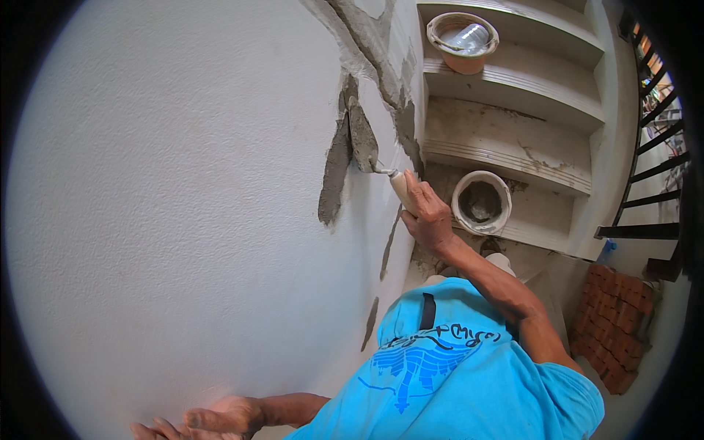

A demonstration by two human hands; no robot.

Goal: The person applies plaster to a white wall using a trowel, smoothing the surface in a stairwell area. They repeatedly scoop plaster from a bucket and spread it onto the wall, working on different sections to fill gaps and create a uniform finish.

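My right hand (427,218) is closed around the pale handle of a pointing trowel (362,133). The trowel's blade, smeared with grey mortar, lies against the white wall (191,183) beside a dark grey mortar patch (336,172). More mortar streaks run up the wall from there. At the lower left, my left hand (209,422) is by the wall with its fingers stretched out and nothing in it; whether the palm touches the wall I cannot tell. A white bucket (506,194) with grey mortar inside stands just right of my right hand.
Stairs (513,121) rise on the right. On an upper step is a second bucket (463,64) holding a clear plastic container. A black railing (656,176) borders the stairs at far right. Reddish bricks (612,323) are stacked at the lower right, near my right elbow.
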